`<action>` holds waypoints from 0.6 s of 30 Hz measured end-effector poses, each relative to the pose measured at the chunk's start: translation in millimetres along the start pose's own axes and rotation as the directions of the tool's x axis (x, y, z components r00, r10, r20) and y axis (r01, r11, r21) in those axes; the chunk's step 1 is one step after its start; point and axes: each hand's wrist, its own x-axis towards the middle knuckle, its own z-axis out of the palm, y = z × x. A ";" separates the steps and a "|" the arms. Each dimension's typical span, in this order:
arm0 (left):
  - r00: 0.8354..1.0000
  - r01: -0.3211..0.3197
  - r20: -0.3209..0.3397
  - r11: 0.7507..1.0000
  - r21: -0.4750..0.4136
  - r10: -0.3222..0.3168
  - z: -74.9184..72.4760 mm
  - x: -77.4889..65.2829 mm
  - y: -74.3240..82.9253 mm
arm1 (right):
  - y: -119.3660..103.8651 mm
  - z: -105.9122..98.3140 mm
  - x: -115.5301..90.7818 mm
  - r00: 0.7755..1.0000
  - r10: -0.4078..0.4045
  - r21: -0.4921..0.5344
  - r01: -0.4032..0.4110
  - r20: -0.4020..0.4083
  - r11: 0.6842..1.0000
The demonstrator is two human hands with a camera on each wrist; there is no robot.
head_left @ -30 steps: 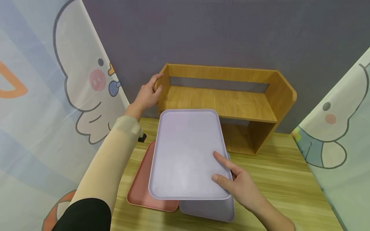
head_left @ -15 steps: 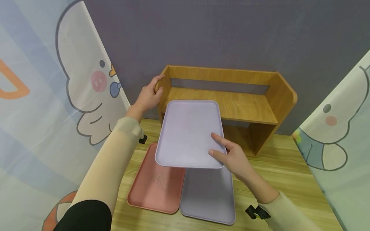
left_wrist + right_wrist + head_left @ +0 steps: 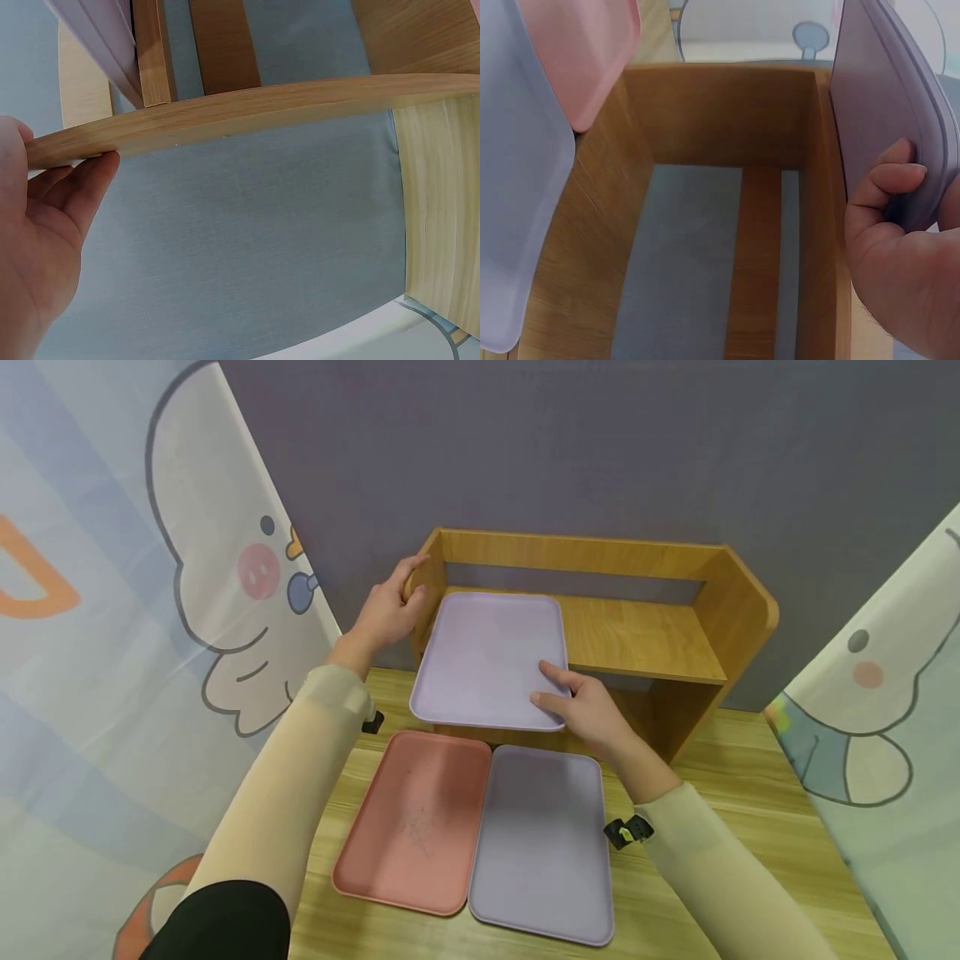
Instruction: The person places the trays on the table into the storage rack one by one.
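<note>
My right hand [image 3: 588, 714] grips a lilac tray [image 3: 491, 656] by its right edge, thumb on the upper face and fingers curled beneath. The tray lies over the left part of the upper shelf of a wooden desktop rack [image 3: 630, 635], its near end jutting out past the shelf's front edge. My left hand [image 3: 386, 610] holds the top of the rack's left side panel; in the left wrist view the thumb and fingers pinch that panel [image 3: 225, 112] from both faces. In the right wrist view the tray [image 3: 885, 90] stands close along the shelf board [image 3: 825, 195].
On the table [image 3: 712, 827] in front of the rack, a pink tray [image 3: 412, 827] and a second lilac tray [image 3: 543, 843] lie side by side. A grey partition [image 3: 570, 443] stands behind the rack. Cartoon-printed cloths hang at left and right.
The right hand has pushed the held tray away from the body and onto the upper shelf, uncovering the two trays on the table. The left hand has stayed on the side panel.
</note>
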 end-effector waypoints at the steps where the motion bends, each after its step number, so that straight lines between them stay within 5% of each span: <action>1: 1.000 0.002 -0.001 1.000 0.002 -0.002 -0.2 -0.3 0.0 | -1.6 0.2 4.0 1.000 0.009 0.006 -0.009 0.001 1.000; 18: 1.000 0.014 0.010 1.000 0.003 -0.014 -1.5 -2.7 2.2 | -8.7 4.6 43.2 0.998 0.064 -0.010 -0.063 0.011 0.998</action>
